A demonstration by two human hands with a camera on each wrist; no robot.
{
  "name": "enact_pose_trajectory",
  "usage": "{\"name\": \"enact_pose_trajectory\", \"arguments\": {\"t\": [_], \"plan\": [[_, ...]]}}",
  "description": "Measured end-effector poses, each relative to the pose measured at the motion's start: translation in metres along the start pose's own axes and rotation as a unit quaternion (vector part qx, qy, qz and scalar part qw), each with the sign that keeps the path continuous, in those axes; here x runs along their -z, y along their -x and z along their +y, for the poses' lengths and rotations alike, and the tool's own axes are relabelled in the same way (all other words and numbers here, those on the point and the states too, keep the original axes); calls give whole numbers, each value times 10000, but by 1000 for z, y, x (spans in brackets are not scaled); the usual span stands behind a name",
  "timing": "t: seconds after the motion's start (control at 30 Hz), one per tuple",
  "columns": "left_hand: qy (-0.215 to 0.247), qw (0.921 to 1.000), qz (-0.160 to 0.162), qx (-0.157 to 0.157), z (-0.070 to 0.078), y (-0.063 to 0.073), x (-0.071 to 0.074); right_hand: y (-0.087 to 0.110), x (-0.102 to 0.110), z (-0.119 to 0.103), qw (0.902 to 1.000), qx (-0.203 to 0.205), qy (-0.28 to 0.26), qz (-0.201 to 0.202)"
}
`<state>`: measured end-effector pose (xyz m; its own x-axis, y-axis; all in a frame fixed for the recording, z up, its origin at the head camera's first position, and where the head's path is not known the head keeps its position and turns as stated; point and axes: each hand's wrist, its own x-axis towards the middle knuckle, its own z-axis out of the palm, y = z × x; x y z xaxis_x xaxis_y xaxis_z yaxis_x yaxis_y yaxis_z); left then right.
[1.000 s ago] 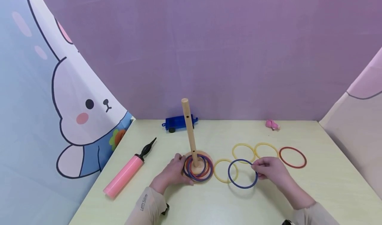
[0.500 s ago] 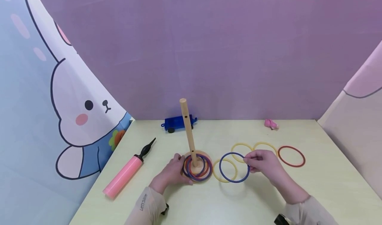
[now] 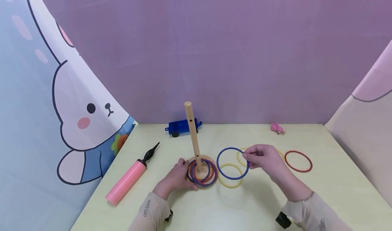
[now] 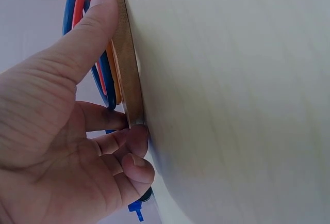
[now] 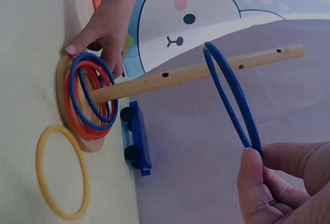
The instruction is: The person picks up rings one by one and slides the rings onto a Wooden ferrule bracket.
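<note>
A wooden peg stand (image 3: 193, 135) rises from a round base (image 4: 130, 74). Several blue, red and orange rings (image 5: 70, 87) lie around the foot of the post. My left hand (image 3: 175, 179) grips the base edge at its left, thumb on the near side and fingers curled at the far side. Between thumb and fingertips, my right hand (image 3: 266, 159) pinches the edge of a blue ring (image 3: 217, 162). That ring hangs in the air right of the post, tilted and apart from it. Below it a yellow ring (image 3: 231, 187) lies on the table beside the base.
A red ring (image 3: 303, 171) and more yellow rings, partly behind my right hand, lie to the right. A pink hand pump (image 3: 127, 183) is at left. Behind the post stands a blue toy wagon (image 3: 179, 126); a small pink object (image 3: 277, 128) sits at the back right.
My right hand has lifted the blue ring and carried it leftward, toward the post. My left hand has stayed on the base.
</note>
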<state>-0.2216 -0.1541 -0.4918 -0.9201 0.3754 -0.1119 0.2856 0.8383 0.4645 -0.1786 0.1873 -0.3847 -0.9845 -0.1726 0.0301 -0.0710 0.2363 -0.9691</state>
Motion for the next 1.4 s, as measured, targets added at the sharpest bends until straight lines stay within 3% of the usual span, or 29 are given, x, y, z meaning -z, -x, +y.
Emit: {"name": "enact_pose_trajectory", "arguments": {"t": [0.9, 1.4], "plan": [[16, 10000, -61, 60, 1, 0, 1, -18, -32, -67, 9975, 419, -439, -365], [116, 9999, -11, 34, 5, 3, 4, -27, -46, -116, 9936, 718, -841, -239]]}}
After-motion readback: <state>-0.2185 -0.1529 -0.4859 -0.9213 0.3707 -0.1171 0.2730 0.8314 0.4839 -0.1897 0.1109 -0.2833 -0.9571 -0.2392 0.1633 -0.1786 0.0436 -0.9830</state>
